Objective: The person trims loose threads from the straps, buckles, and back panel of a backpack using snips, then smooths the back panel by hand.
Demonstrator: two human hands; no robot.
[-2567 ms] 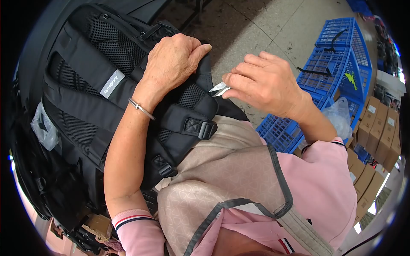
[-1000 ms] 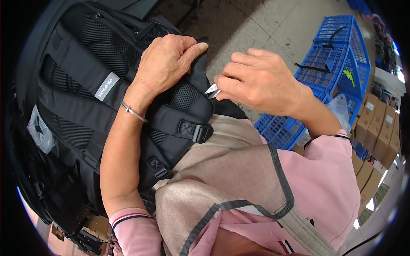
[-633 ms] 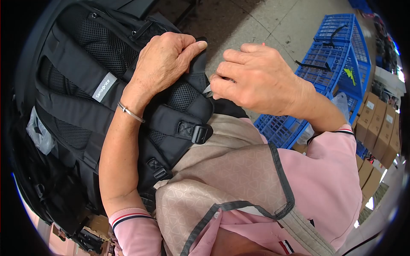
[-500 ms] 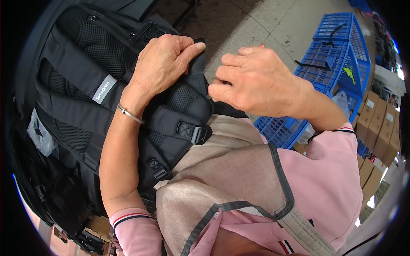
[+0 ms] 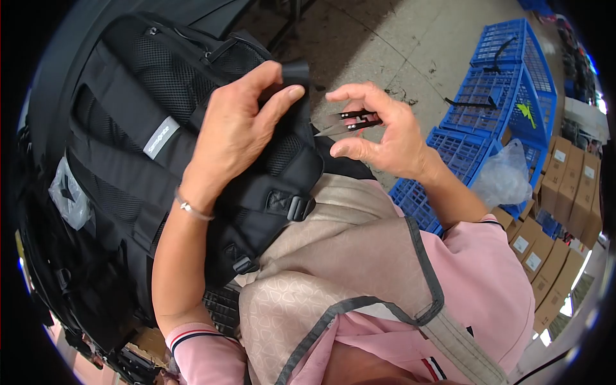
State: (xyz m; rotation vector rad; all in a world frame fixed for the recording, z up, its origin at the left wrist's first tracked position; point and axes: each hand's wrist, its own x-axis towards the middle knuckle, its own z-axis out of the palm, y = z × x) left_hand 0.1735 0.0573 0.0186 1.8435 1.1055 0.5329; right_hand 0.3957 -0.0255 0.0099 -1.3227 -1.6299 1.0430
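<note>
A black backpack (image 5: 122, 135) with mesh padding, straps and a grey label lies across the left and middle of the view. Over its right part is my left hand (image 5: 240, 119), thumb and forefinger apart, the other fingers curled under and hidden. My right hand (image 5: 378, 128) holds small thread snips (image 5: 359, 120) with black handles; thumb and forefinger are spread around them. The blades point left toward the backpack's edge and look blurred. Below the hands hang two strap buckles (image 5: 300, 208).
Blue plastic crates (image 5: 478, 96) stand on the floor at the right, with a clear plastic bag (image 5: 504, 176) beside them. Cardboard boxes (image 5: 558, 176) line the far right. Another clear bag (image 5: 69, 196) and more black bags (image 5: 83, 269) are at the left.
My right hand has opened from its closed grip, showing the snips. My left thumb and forefinger have parted and that hand has shifted slightly downward.
</note>
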